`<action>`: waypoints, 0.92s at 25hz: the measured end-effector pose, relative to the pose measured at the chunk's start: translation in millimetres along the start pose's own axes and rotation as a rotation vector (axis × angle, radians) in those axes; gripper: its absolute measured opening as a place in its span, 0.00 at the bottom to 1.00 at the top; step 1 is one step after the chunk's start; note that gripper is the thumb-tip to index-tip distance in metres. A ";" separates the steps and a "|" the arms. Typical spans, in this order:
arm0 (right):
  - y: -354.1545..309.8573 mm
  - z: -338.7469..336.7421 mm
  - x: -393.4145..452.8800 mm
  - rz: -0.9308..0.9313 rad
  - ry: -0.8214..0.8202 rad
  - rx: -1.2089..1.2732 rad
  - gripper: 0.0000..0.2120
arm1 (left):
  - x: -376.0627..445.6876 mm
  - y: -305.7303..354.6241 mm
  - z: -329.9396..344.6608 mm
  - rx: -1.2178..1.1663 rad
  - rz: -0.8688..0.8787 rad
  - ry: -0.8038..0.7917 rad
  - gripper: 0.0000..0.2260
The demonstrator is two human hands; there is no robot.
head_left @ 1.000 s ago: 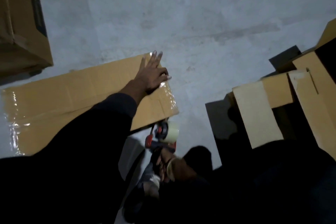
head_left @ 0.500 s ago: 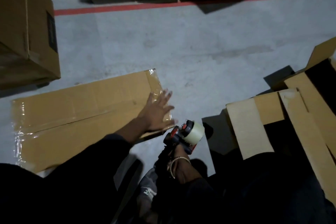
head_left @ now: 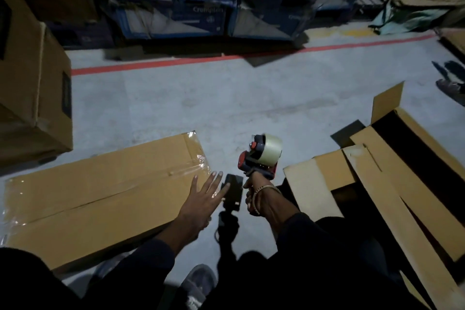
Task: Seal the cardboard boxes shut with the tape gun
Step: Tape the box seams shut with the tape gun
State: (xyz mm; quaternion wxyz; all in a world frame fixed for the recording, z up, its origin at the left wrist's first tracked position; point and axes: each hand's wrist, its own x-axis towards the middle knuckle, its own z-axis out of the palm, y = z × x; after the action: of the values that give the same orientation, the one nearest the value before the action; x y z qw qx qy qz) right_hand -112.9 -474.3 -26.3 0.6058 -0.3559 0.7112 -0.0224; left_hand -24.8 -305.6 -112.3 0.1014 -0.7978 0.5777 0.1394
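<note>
A long flat cardboard box (head_left: 95, 196) lies on the grey floor at the left, its flaps closed and clear tape shining on both ends. My left hand (head_left: 201, 204) hovers with straight spread fingers over the box's right end. My right hand (head_left: 254, 199) grips the handle of a red tape gun (head_left: 259, 158) with a clear tape roll, lifted above the floor between the two boxes. At the right lies a second long box (head_left: 402, 184) with its flaps open and a dark inside.
A tall brown carton (head_left: 32, 88) stands at the far left. Stacked blue printed cartons (head_left: 206, 0) line the back beyond a red floor line (head_left: 226, 58). A dark small object (head_left: 232, 191) lies on the floor by my hands. My shoe (head_left: 198, 284) shows below.
My left hand slid back along the taped box toward its near right end and lifted. My right hand raised the tape gun up and to the right. The view tilted upward.
</note>
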 end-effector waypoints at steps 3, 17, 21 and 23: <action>2.9 -8.2 20.0 -0.123 0.070 -0.224 0.19 | -21.2 -12.1 -3.1 -0.201 -0.128 0.134 0.55; 103.8 33.5 128.5 -0.104 0.221 -0.744 0.26 | -62.3 -26.0 40.7 -0.240 -0.197 0.107 0.57; 127.6 42.7 177.8 -0.053 0.063 -0.721 0.34 | -60.7 -29.5 40.3 -0.276 -0.174 0.074 0.58; 119.5 39.2 164.7 -0.051 0.138 -0.719 0.34 | -63.6 -32.2 35.9 -0.319 -0.169 0.080 0.58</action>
State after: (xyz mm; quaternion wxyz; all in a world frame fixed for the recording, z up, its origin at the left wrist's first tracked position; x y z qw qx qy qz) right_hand -137.8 -457.4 -231.3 0.3917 -0.5615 0.7037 0.1900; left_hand -16.7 -227.1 -124.5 -0.0380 -0.8544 0.4828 0.1884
